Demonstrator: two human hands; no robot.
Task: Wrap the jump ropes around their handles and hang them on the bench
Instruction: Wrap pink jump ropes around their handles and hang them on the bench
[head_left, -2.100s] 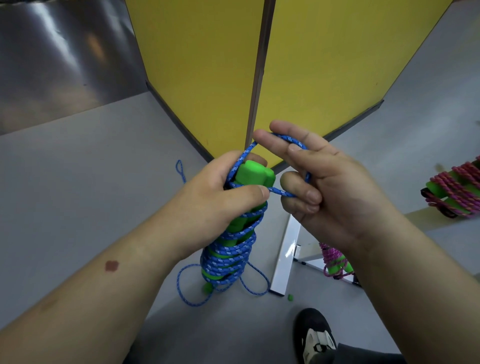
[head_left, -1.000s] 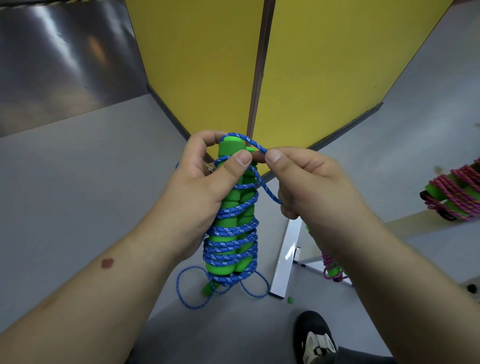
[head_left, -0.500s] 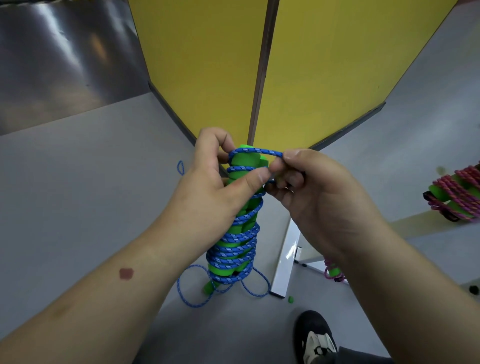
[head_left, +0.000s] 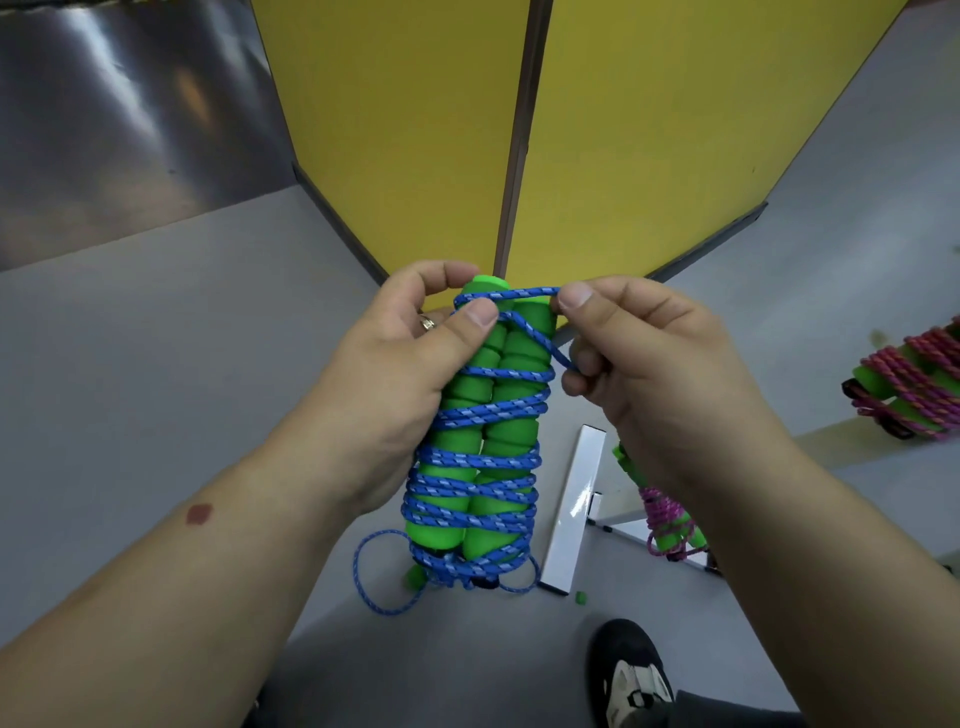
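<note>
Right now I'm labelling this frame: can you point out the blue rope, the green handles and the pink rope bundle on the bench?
blue rope (head_left: 483, 460): head view, coils mid-bundle.
green handles (head_left: 511, 431): head view, right handle's bare foam.
pink rope bundle (head_left: 914, 384): head view, pink coils.

Both bare forearms reach forward from the lower corners and meet at mid-frame, with the left hand (head_left: 395, 364) seen from its back, fingers curled round the green handles (head_left: 488, 415) and the thumb laid flat across their front near the top, pressing on the blue rope (head_left: 483, 462); a ring shows on one of its fingers. The right hand (head_left: 639, 358) is just beside it at the same height, thumb and forefinger pinching a turn of the rope at the handles' top, the other fingers curled in below. A reddish mark sits on the left forearm.
</note>
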